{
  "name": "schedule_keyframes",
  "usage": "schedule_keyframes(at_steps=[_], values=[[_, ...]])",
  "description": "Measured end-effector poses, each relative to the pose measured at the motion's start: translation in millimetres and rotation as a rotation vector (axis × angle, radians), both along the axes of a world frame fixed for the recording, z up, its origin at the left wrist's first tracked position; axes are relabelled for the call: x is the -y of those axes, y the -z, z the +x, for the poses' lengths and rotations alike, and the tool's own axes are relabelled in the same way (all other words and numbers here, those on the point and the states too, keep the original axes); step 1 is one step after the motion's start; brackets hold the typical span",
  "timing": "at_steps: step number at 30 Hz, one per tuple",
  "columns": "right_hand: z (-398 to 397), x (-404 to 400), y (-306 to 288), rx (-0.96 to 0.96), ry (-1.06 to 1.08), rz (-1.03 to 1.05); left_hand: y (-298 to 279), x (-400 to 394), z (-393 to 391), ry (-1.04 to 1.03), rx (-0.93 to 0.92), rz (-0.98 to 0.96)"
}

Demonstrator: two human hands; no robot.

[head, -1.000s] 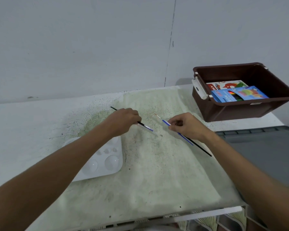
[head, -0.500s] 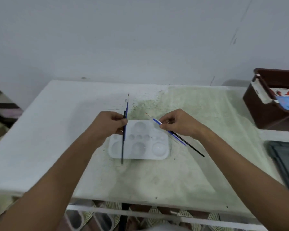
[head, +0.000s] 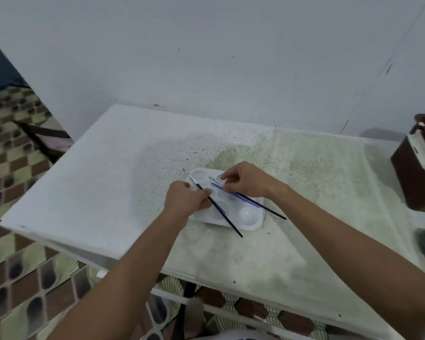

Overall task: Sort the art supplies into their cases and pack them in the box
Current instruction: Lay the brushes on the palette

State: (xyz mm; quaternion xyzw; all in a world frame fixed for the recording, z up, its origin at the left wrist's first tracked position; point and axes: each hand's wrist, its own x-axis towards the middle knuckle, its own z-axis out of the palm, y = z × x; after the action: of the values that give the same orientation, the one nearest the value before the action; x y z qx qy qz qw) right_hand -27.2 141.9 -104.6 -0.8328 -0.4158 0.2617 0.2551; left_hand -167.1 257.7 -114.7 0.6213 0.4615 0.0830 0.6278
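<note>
A: Brushes: left hand (head: 187,201) grips a black brush (head: 216,208), right hand (head: 247,179) pinches the blue-and-black brushes (head: 248,201). Both over the white palette (head: 249,217).
B: Palette location?
A: Mid tabletop (head: 96,187). Brown box (head: 417,168) at far right edge.

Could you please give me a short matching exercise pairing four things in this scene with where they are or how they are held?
Things:
1. black brush
2. blue brush
3. palette
4. brown box

Places:
A. on the table under both hands
B. at the table's right edge
C. held by the left hand
D. held by the right hand

Pairs: 1-C, 2-D, 3-A, 4-B
</note>
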Motion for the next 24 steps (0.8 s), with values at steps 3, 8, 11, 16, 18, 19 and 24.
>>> schedule_keyframes(at_steps=[3,8,11,16,18,19,24], values=[[-2,10,-4,-0.013,0.012,0.021,-2,-1,-2,0.057,-0.028,0.039],[-20,32,-3,0.041,0.034,-0.088,-2,-18,-10,0.446,-0.255,0.581],[-34,35,7,0.062,0.014,-0.112,-5,-27,-8,0.629,-0.250,0.799],[-39,31,8,0.160,-0.021,-0.138,-5,-42,2,0.806,-0.221,0.930],[-38,31,6,0.167,-0.051,-0.125,-4,-49,6,0.871,-0.211,0.930],[-36,32,6,0.157,-0.058,-0.109,-4,-53,8,0.906,-0.208,0.935],[-29,36,3,0.087,-0.068,-0.052,-5,-66,15,1.022,-0.227,0.991]])
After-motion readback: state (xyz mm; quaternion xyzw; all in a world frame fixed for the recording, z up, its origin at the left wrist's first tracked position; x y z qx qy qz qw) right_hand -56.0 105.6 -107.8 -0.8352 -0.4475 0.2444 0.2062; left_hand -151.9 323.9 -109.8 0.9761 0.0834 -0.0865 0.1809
